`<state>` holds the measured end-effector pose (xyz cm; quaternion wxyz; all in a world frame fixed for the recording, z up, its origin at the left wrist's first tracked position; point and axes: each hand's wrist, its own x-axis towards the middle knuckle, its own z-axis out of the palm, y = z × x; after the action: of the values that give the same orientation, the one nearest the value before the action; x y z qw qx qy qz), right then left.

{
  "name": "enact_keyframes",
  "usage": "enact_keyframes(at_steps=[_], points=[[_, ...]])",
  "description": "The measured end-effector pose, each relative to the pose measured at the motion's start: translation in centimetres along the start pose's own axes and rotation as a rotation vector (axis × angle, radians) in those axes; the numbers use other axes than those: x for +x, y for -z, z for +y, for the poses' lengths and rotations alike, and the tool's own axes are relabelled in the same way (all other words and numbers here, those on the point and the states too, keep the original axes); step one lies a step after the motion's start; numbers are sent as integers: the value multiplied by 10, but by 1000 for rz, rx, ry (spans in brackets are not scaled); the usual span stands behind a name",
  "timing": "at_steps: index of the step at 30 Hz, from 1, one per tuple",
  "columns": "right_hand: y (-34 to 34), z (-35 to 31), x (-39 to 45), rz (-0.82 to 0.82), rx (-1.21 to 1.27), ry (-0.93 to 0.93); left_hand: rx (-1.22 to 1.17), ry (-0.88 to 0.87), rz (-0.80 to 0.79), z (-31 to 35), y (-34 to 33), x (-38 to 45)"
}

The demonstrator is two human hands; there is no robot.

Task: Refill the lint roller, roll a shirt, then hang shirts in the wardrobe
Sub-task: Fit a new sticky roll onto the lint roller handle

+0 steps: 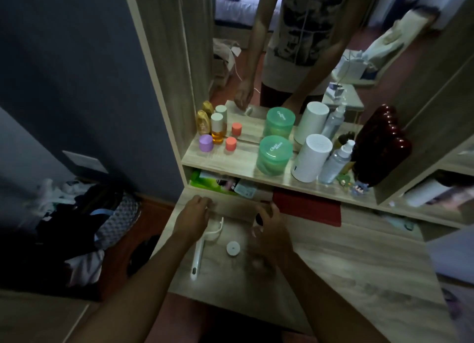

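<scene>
The lint roller handle (198, 250) is lying on the wooden bench (333, 260), white and slim, its curved neck reaching under the left hand (192, 218) and its grip pointing toward the near edge. A small white round cap (233, 247) is sitting just beside it, between the two forearms. The left hand is hovering over the neck with fingers loosely curled; whether they are touching it cannot be told. The right hand (269, 227) is holding something pale and blurred near the back of the bench, fingers bent around it. A dim room is showing: a blue-grey wall (64, 73) at left, a pile of clothes and bags (82, 219) on the floor. Above the bench a shelf (230, 160) under a mirror is carrying a green tub (274, 155), a white cylinder (311, 158), a spray bottle (337, 163) and small jars. The right part of the bench is lying bare
</scene>
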<state>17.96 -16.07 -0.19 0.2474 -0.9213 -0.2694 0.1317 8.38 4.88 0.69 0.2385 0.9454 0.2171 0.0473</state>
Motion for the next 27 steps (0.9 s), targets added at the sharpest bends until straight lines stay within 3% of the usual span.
enact_keyframes(at_steps=[5, 10, 15, 20, 24, 27], points=[[10, 2, 10, -112, 134, -38, 126, 110, -40, -4, -5, 14], [26, -8, 24, 66, 460, -194, 290, 234, -165, -9, -14, 42], [28, -4, 38, 66, 763, -369, 407, 251, -246, -12, -37, 59], [31, 4, 37, -45, 873, -348, 516, 239, -253, -16, -51, 57], [30, 4, 39, -68, 889, -358, 465, 199, -249, -18, -52, 59], [32, -4, 42, -68, 933, -366, 98, 247, -153, -12, -43, 64]])
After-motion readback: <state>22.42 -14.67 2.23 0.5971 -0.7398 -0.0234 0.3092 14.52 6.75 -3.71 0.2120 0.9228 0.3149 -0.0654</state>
